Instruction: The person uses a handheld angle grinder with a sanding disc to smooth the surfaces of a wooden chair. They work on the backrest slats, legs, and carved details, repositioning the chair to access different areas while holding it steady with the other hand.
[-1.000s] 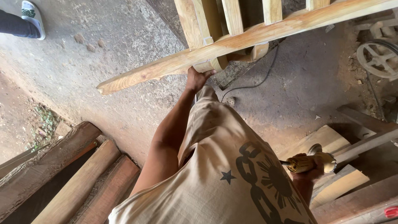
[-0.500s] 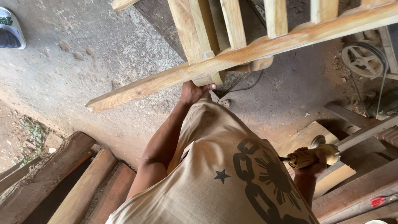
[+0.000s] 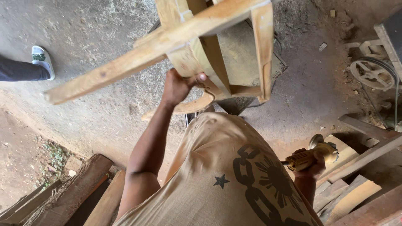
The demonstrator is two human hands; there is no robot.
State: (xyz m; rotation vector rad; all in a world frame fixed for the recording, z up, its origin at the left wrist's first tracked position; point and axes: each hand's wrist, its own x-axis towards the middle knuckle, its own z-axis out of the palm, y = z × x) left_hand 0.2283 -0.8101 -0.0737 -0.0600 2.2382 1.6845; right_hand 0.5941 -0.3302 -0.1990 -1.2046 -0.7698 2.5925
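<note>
- Head camera looks down: the left hand (image 3: 178,86) is closed round a rail of the bare wooden chair frame (image 3: 201,46), lifting it clear of the concrete floor (image 3: 92,25).
- Long leg juts left of that grip; the curved piece sits just below it.
- Right hand (image 3: 312,161) is wrapped tight on a yellow angle grinder (image 3: 312,154), well apart to the right.
- Best kept so: frame steady, disc away from the shirt (image 3: 226,180).

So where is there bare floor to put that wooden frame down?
The concrete floor is bare between the wooden frame and the bystander's shoe, also right of the frame toward the pulley wheel. Planks crowd lower left, boards lower right.
</note>
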